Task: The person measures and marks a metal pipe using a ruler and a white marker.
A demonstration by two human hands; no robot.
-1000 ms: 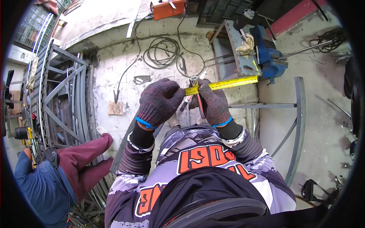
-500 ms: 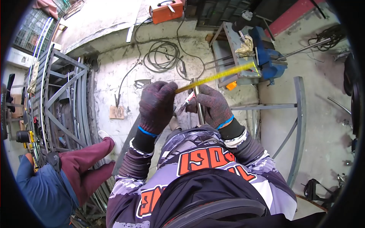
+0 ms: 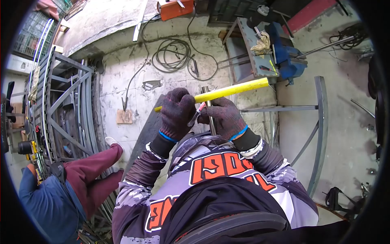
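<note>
My left hand (image 3: 177, 114), in a dark knitted glove, is closed on a yellow tape measure blade (image 3: 235, 89). The blade runs out far to the right, and a short end pokes out left of the fist. A shiny metal tube (image 3: 205, 89) stands between my hands, crossing behind the blade. My right hand (image 3: 224, 118), gloved alike, has its fingers wrapped round this tube just below the blade. A red-and-white marker (image 3: 198, 112) slants between the two hands, at the right fingertips and close to the left thumb.
A blue vise (image 3: 286, 57) is on a metal stand at the back right. Coiled cable (image 3: 172, 55) lies on the floor ahead, near an orange machine (image 3: 174, 10). Metal frames stand left and right (image 3: 321, 130). Another person (image 3: 61, 191) is at the lower left.
My left hand has moved down and right, nearer my right hand. The blade has tilted flatter, shows its broad yellow face, and now sticks out left of the fist.
</note>
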